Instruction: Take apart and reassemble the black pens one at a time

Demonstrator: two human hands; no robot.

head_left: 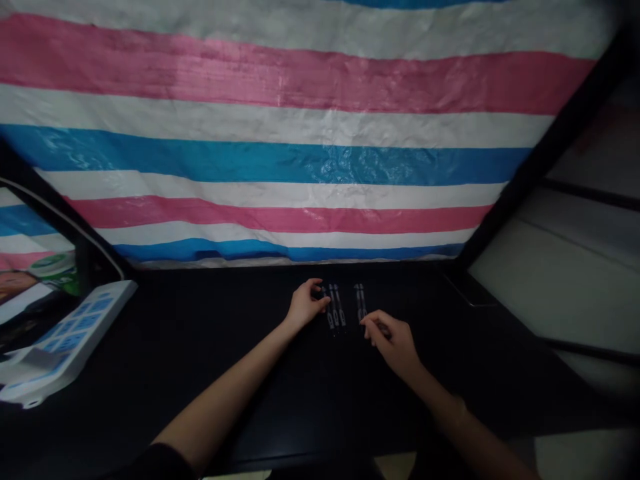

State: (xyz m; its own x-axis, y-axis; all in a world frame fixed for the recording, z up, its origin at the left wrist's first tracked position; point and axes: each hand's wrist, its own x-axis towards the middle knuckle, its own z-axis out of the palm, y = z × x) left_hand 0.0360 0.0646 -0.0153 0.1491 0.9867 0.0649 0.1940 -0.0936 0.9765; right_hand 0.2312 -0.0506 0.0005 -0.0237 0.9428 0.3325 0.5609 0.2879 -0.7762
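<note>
Several slim, dark, partly see-through pieces lie side by side on the black table, each with a pale oblong outline near its lower end; their exact kind is too dim to tell. Three form the left group (336,310). My left hand (304,303) is at its leftmost piece (329,320), thumb and forefinger curled about its upper part. A little to the right is a pair of like pieces (359,299), set close together. The fingers of my right hand (393,337) are pinched at the lower end of this pair, hiding part of it.
A white power strip with blue panels (75,333) lies at the left, its cable (95,233) running up behind. A green-and-white container (55,270) stands beyond it. Striped plastic sheeting (300,163) hangs behind the black tabletop (280,407); pale panels (560,267) border the right.
</note>
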